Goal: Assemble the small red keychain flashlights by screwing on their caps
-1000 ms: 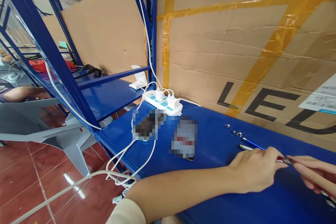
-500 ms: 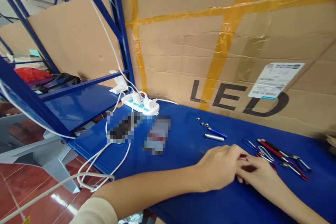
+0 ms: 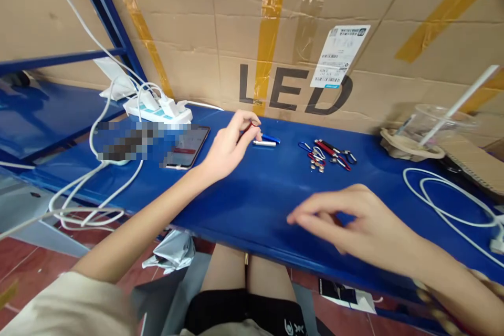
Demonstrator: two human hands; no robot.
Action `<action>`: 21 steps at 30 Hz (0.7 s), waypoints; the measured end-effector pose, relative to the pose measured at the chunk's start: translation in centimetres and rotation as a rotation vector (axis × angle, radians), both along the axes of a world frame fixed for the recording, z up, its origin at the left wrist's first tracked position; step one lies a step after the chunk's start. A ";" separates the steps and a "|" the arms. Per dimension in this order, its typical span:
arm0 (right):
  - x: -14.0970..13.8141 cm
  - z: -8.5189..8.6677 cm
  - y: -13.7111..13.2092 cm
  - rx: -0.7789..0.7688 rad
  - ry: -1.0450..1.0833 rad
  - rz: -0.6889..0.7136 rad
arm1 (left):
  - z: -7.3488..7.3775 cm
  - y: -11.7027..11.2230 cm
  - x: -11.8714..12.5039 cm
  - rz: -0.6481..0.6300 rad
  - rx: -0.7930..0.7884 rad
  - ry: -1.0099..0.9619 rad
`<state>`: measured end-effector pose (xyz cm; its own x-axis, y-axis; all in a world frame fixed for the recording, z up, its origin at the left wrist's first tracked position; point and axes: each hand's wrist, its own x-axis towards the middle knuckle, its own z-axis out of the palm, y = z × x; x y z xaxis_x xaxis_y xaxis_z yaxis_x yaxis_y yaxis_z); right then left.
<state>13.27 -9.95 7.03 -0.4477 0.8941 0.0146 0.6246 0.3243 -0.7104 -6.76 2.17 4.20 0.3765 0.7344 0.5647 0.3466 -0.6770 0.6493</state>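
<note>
My left hand (image 3: 228, 147) is raised over the back of the blue table, thumb and fingers pinched on a small red tube (image 3: 248, 128), mostly hidden by the fingers. Just right of it lie a silver tube (image 3: 264, 144) and a blue tube (image 3: 272, 139). My right hand (image 3: 350, 218) is above the table's front part, slightly blurred. Its thumb and forefinger tips meet, and whether anything sits between them is unclear. Beyond it lie small tubes with wrist cords (image 3: 328, 149) in red, black, blue and white, with several small round silver pieces (image 3: 317, 167) in front.
A white power strip (image 3: 157, 110) with plugs and looping cables stands at the back left, near a phone (image 3: 189, 147). At the right are a clear plastic cup (image 3: 437, 123) with a straw and a coiled white cable (image 3: 444, 205). A cardboard wall (image 3: 189, 37) closes the back.
My hands were together and have come apart, the left moving up and left towards the silver tube, the right staying lower right. The view has swung right, bringing in the cup and coiled cable.
</note>
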 end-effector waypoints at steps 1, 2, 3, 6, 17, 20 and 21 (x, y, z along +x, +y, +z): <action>0.1 0.3 -1.9 -0.141 -0.027 0.106 | -0.1 -0.9 -0.4 -0.008 0.024 -0.005; 0.2 0.1 -3.7 -0.270 -0.063 0.222 | -0.4 -1.7 -0.7 -0.015 0.042 -0.005; 0.1 -0.6 -5.3 -0.377 -0.107 0.318 | -0.8 -2.3 -0.9 -0.026 0.064 -0.005; -1.0 -5.9 -7.8 -0.606 -0.288 0.545 | -1.7 -3.5 -0.9 -0.054 0.107 0.013; -9.2 -26.1 -11.0 -0.208 -0.537 0.297 | -1.3 -11.0 1.4 -0.066 0.091 -0.078; -10.5 -26.4 -12.0 -0.207 -0.580 0.235 | -1.5 -12.6 0.5 -0.086 0.076 -0.079; -10.7 -26.5 -12.2 -0.214 -0.581 0.218 | -1.5 -12.9 0.1 -0.086 0.075 -0.085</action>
<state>2.58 -22.15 -19.50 -0.5002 0.7384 -0.4523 0.8621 0.3760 -0.3396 -6.63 -10.72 2.68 0.3848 0.6562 0.6491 0.2313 -0.7494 0.6204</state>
